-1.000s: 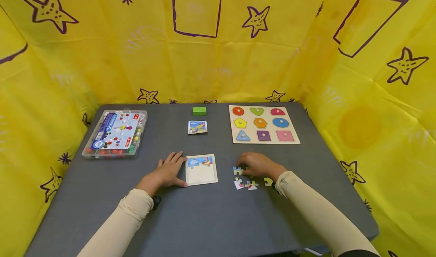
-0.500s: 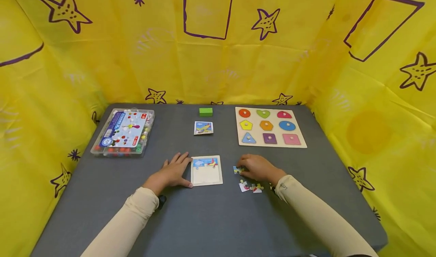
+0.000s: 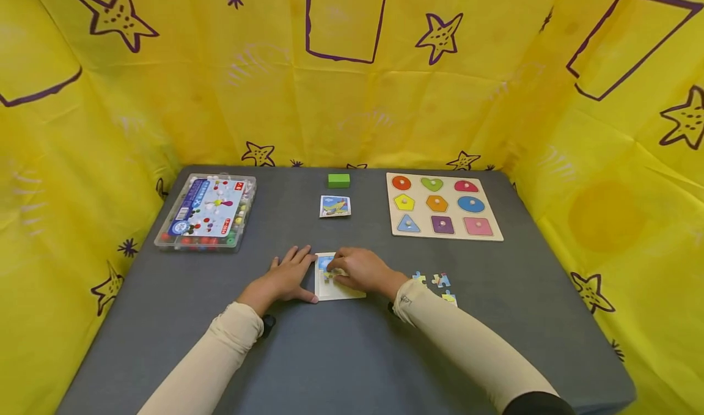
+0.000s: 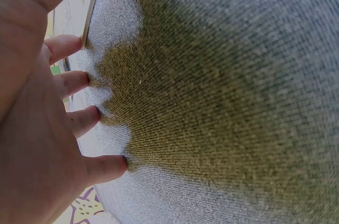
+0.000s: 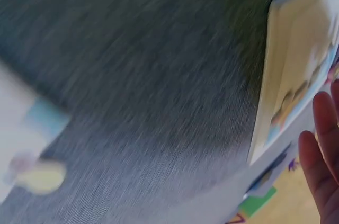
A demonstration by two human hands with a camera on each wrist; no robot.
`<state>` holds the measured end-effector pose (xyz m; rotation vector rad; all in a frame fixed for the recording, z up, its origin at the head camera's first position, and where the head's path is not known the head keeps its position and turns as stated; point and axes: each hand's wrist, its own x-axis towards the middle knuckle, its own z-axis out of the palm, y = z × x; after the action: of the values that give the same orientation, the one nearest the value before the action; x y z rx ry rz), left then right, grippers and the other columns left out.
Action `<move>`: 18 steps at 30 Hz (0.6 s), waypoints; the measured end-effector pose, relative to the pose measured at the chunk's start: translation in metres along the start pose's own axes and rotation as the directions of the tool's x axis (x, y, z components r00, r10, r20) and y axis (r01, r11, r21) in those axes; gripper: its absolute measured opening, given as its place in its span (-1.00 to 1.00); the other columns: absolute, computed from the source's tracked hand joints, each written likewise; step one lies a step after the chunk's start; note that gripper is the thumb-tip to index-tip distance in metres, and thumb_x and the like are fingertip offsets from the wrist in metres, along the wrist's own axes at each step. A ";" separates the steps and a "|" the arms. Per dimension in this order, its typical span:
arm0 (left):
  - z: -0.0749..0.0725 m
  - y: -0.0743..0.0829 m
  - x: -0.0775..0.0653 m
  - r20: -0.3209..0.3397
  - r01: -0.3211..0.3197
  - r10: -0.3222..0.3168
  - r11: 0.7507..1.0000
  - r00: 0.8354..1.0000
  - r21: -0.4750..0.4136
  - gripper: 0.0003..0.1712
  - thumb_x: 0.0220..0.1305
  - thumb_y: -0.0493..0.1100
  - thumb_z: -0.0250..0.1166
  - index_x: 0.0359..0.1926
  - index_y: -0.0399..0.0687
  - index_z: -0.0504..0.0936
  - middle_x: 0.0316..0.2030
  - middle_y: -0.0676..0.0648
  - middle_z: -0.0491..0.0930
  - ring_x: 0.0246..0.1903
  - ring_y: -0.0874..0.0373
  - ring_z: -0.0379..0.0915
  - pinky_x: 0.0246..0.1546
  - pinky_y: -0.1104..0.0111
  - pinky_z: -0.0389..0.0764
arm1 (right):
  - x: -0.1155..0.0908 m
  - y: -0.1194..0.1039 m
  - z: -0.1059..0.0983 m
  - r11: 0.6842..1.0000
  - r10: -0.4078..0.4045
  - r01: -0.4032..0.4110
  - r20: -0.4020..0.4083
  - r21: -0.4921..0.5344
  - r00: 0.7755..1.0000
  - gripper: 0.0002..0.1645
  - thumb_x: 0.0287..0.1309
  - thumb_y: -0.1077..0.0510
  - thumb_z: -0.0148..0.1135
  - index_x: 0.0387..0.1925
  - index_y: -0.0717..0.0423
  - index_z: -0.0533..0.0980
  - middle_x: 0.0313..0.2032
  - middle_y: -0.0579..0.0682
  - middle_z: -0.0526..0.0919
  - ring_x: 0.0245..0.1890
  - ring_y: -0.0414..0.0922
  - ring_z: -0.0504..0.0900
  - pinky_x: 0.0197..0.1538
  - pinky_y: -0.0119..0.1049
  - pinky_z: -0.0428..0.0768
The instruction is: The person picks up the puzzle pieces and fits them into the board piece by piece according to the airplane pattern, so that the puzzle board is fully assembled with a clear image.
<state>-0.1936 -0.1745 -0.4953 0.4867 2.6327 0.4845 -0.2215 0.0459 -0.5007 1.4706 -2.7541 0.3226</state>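
My left hand [image 3: 283, 282] lies spread on the table, with thumb and index finger touching the left edge of a small wooden puzzle tray [image 3: 323, 294]. In the left wrist view, its fingertips [image 4: 117, 164] rest on the cloth and one meets the tray's edge. Over the tray my right hand [image 3: 363, 269] pinches a jigsaw piece [image 3: 329, 277]. Blue sky pieces [image 3: 324, 262] fill part of the tray's top; the right hand hides the rest of that row. The right wrist view shows the tray [image 5: 280, 60] beside the right fingers [image 5: 320, 171].
Several loose jigsaw pieces [image 3: 442, 280] lie right of the tray, partly behind the right sleeve. Farther back are a picture card [image 3: 335, 206], a green block [image 3: 338, 180] and a shape board [image 3: 445, 207]. A clear box of coloured beads [image 3: 209, 213] stands at the left.
The right hand has picked a jigsaw piece from the loose group and carried it left over the tray. The left hand keeps its place at the tray's edge. The head view has shifted slightly.
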 end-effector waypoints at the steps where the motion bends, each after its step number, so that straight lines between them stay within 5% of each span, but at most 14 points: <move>1: 0.000 0.000 0.000 -0.001 -0.002 0.002 1.000 1.000 -0.003 0.12 -0.04 0.19 0.51 0.43 -0.13 0.19 0.49 -0.27 -0.04 0.46 -0.33 -0.21 0.22 -0.42 -0.06 | 0.002 -0.002 0.002 1.000 0.008 -0.008 0.009 -0.006 1.000 -0.75 0.19 0.07 0.30 -0.08 -0.07 0.68 -0.12 -0.09 0.65 -0.18 -0.18 0.63 -0.07 -0.26 0.59; 18: 0.001 -0.001 -0.001 -0.026 -0.022 0.022 1.000 0.999 0.003 0.11 -0.06 0.18 0.52 0.41 -0.15 0.22 0.48 -0.28 0.00 0.45 -0.33 -0.17 0.21 -0.42 -0.02 | 0.011 -0.013 0.013 0.995 0.047 -0.043 0.051 -0.088 0.998 -0.73 0.18 0.01 0.29 -0.08 -0.12 0.68 -0.14 -0.10 0.65 -0.12 -0.15 0.62 -0.03 -0.20 0.59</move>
<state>-0.1929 -0.1758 -0.4964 0.5136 2.6556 0.4967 -0.2157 0.0270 -0.5099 1.4194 -2.8063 0.1645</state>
